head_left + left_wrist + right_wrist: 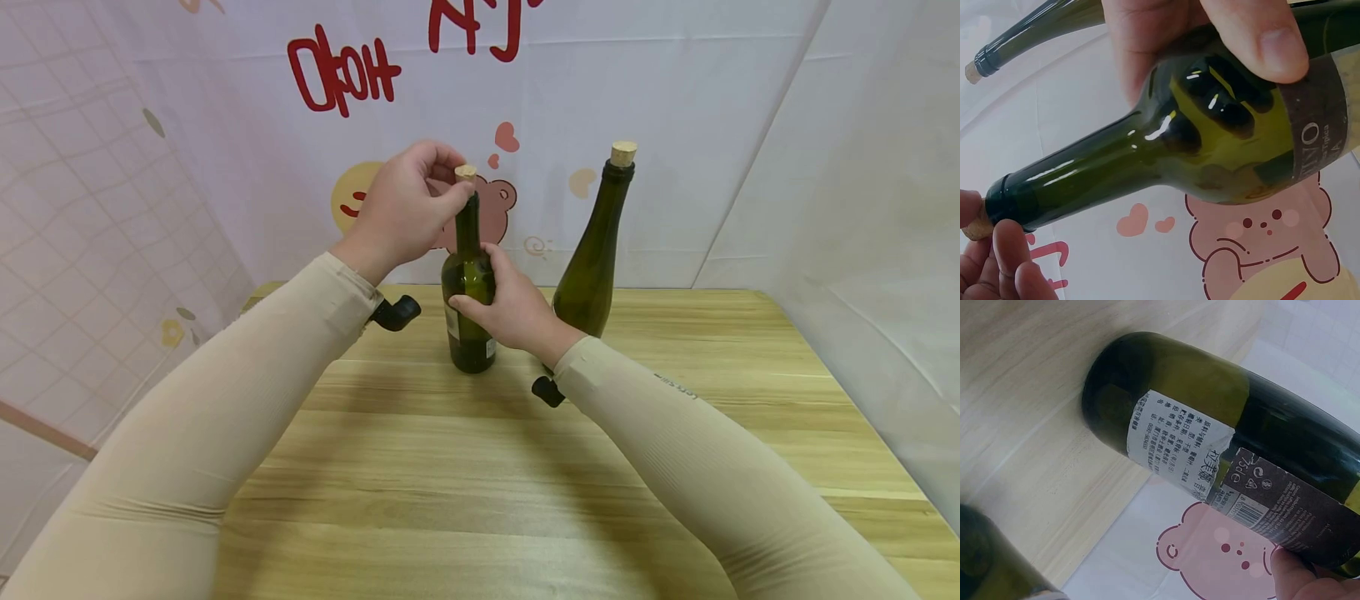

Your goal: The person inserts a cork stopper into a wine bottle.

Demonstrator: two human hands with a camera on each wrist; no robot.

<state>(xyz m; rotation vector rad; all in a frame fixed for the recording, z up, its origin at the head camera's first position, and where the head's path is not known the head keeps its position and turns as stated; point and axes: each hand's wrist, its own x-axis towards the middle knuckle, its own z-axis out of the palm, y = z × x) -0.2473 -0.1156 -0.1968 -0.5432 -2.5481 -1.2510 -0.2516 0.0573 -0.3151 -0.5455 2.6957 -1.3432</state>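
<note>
A dark green wine bottle (472, 354) stands upright on the table, with a cork (466, 173) in its mouth. My left hand (405, 204) pinches that cork between thumb and fingers; part of the cork shows above the rim in the left wrist view, beside the fingers (1013, 250). Around the bottle's shoulder and upper body, my right hand (517, 308) grips from the right side. The right wrist view gives the lower bottle (1197, 444), with a torn white label (1175, 440) and a dark label (1291, 512). How far the cork sits inside is hidden.
To the right stands a taller green bottle (592, 275) topped by its own cork (623, 153); my right forearm partly covers its base. The wooden table (450, 500) ends at a printed white cloth (660, 83) behind. Small black wrist devices (397, 313) sit under both wrists.
</note>
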